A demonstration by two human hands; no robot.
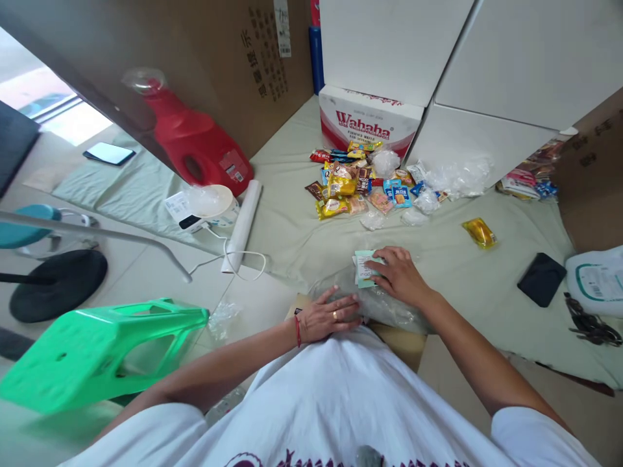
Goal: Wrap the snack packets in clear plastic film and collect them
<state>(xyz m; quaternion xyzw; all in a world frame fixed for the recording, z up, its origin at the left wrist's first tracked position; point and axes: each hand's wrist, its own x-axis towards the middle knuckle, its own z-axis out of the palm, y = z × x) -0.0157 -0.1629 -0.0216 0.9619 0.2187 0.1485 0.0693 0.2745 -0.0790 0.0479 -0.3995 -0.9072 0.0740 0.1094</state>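
Shirt: white shirt point(341, 395) fills the bottom, closest to me.
Left hand point(325, 316): fingers flat and together, pressing the clear plastic bag point(384, 308) down so it stays put.
Right hand point(402, 275): fingers curled over a small green packet point(364, 267) atop the bag.
Snacks: snack pile point(350, 185) lies well beyond on the cloth point(462, 272), by the Wahaha box point(365, 120).

Green stool point(104, 347), perhaps snack packets point(357, 185)

Left hand point(325, 317) flat on clear bag point(384, 310); right hand point(400, 275) touching green packet point(364, 267).
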